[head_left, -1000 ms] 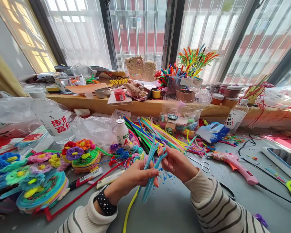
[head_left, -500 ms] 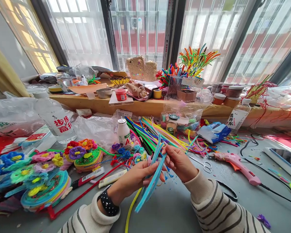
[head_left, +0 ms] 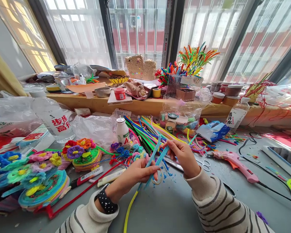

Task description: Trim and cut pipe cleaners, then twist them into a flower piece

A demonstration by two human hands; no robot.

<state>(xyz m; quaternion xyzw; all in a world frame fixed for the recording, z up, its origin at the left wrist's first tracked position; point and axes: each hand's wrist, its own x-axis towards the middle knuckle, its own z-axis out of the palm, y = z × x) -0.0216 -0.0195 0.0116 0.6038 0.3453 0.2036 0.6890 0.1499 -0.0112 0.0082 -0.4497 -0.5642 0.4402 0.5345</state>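
Note:
My left hand (head_left: 138, 172) is closed around light blue pipe cleaners (head_left: 156, 150), whose upper tips stick up past its thumb and fingers. At the right, my right hand (head_left: 183, 158) pinches the upper end of a light blue fuzzy strip (head_left: 162, 157) between thumb and fingertips. The two blue pieces slant apart above the left thumb and come together below it. Running down from beneath the left hand is a yellow pipe cleaner (head_left: 129, 212); I cannot tell whether it is gripped. Scissors (head_left: 205, 165) lie partly behind the right hand.
Loose pipe cleaners (head_left: 142, 132) pile up behind the hands. Left are flower-covered discs (head_left: 43, 189), a water bottle (head_left: 52, 119) and a small white bottle (head_left: 122, 131). A pink glue gun (head_left: 237, 166) with a black cord lies right, near a tablet-like device (head_left: 281, 158).
The right hand has shifted slightly right and the blue strip it pinches now spreads away from the other. The blue lower ends reach less far below the left hand. More of the scissors shows.

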